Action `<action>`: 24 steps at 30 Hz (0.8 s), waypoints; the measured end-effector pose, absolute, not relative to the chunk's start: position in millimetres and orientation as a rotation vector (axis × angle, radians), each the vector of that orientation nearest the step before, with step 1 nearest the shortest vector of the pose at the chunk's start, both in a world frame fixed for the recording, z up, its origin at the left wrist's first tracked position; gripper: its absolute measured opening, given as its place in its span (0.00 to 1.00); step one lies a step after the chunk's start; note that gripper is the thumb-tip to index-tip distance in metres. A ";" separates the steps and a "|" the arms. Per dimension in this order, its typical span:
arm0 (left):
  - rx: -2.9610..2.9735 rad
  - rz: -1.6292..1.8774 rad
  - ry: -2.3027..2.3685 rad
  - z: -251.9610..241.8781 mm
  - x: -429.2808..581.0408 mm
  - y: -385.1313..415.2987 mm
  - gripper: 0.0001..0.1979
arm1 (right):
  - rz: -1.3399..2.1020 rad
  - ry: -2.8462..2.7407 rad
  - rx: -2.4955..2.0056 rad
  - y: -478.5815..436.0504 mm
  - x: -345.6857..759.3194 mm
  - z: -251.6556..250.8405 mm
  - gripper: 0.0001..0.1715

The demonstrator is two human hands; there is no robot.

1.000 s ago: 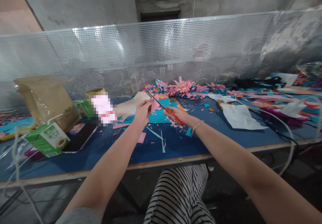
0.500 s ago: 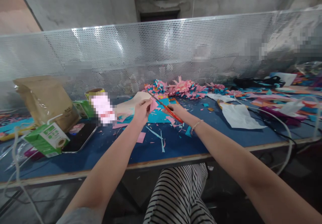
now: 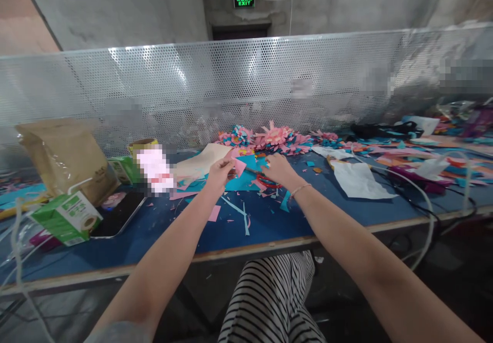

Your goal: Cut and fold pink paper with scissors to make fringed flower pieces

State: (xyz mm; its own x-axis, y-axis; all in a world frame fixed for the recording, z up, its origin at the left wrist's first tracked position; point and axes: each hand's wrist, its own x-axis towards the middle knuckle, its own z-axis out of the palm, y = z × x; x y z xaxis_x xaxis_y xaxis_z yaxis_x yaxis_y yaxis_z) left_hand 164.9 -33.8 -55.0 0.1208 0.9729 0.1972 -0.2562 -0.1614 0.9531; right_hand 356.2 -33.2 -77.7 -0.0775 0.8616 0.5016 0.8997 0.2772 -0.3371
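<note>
Above the blue worktop (image 3: pixel 279 225), the left hand (image 3: pixel 220 172) pinches a pink paper piece (image 3: pixel 241 166); red-handled scissors (image 3: pixel 268 183) are just below the right hand (image 3: pixel 278 168), whose grip on them cannot be told. Beyond lie pink-and-blue paper flowers (image 3: pixel 276 136), then a perforated metal screen (image 3: pixel 227 71).

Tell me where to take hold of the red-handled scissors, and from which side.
Take them by the red handles, coming from the right. The dark blades point left, toward the raised piece of pink paper, so that approach should meet the handles first and stay clear of the cutting end.
</note>
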 end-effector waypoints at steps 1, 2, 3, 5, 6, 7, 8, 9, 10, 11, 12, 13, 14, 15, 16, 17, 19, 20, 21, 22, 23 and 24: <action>1.236 1.316 0.835 -55.9 165.4 -34.3 0.13 | -0.101 -1.885 -1.525 -35.0 354.0 -74.9 0.15; 1.258 1.297 0.838 -56.8 165.9 -34.6 0.13 | -0.082 -1.860 -1.433 -36.9 351.1 -72.5 0.16; 1.282 1.281 0.838 -57.6 166.3 -35.0 0.14 | -0.016 -1.863 -1.325 -38.7 347.7 -70.6 0.16; 1.320 1.263 0.842 -59.3 167.1 -35.3 0.14 | 0.181 -1.924 -1.137 -41.7 340.7 -68.8 0.17; 1.331 1.261 0.845 -60.1 167.4 -35.3 0.14 | 0.262 -1.955 -1.083 -42.7 337.7 -68.9 0.17; 1.339 1.262 0.846 -60.8 167.6 -35.3 0.14 | 0.327 -1.977 -1.057 -43.2 335.2 -69.4 0.17; 1.352 1.260 0.843 -61.5 167.8 -35.2 0.14 | 0.373 -1.990 -1.050 -43.3 333.3 -70.3 0.16; 1.368 1.256 0.836 -62.1 168.0 -35.1 0.13 | 0.405 -1.994 -1.054 -43.1 332.2 -71.3 0.16; 1.386 1.247 0.826 -62.7 168.2 -35.2 0.13 | 0.429 -1.987 -1.061 -42.6 331.6 -72.4 0.16; 1.399 1.236 0.814 -63.2 168.7 -35.4 0.12 | 0.446 -1.973 -1.065 -41.9 331.5 -73.4 0.16; 1.402 1.225 0.805 -63.5 169.4 -36.0 0.12 | 0.457 -1.956 -1.066 -41.3 331.7 -74.1 0.16; 1.391 1.215 0.804 -63.5 170.4 -36.9 0.12 | 0.462 -1.939 -1.064 -40.7 332.1 -74.7 0.16; 1.371 1.199 0.806 -63.4 171.5 -38.1 0.12 | 0.461 -1.922 -1.064 -40.2 332.5 -75.0 0.15; 1.347 1.180 0.809 -62.9 172.8 -39.7 0.12 | 0.457 -1.904 -1.066 -39.8 332.7 -75.2 0.15; 1.327 1.161 0.810 -62.3 174.2 -41.4 0.13 | 0.455 -1.888 -1.069 -39.6 332.8 -75.2 0.16; 1.313 1.145 0.808 -61.5 175.4 -43.2 0.14 | 0.455 -1.873 -1.073 -39.4 332.7 -75.1 0.16; 1.314 1.126 0.792 -60.1 177.0 -45.8 0.15 | 0.469 -1.844 -1.077 -39.3 331.9 -74.8 0.17; 1.327 1.128 0.782 -59.5 177.2 -46.4 0.16 | 0.481 -1.838 -1.073 -39.3 331.3 -74.6 0.17; 1.344 1.132 0.776 -59.2 176.9 -46.3 0.16 | 0.492 -1.835 -1.066 -39.4 330.7 -74.4 0.17; 1.359 1.133 0.774 -59.1 176.2 -45.7 0.15 | 0.502 -1.836 -1.056 -39.6 330.1 -74.2 0.17; 1.367 1.134 0.777 -59.0 175.1 -44.7 0.14 | 0.511 -1.840 -1.043 -40.0 329.7 -73.9 0.17; 1.366 1.139 0.780 -59.0 173.8 -43.5 0.13 | 0.521 -1.844 -1.028 -40.4 329.4 -73.7 0.16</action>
State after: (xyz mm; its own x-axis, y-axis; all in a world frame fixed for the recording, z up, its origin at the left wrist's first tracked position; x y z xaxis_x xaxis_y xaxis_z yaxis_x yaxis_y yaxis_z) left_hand 173.8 -43.5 -59.0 0.3114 0.9316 0.1875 -0.1613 -0.1426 0.9765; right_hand 329.4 -40.4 -73.7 -0.2172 0.8258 0.5204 0.4312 0.5595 -0.7079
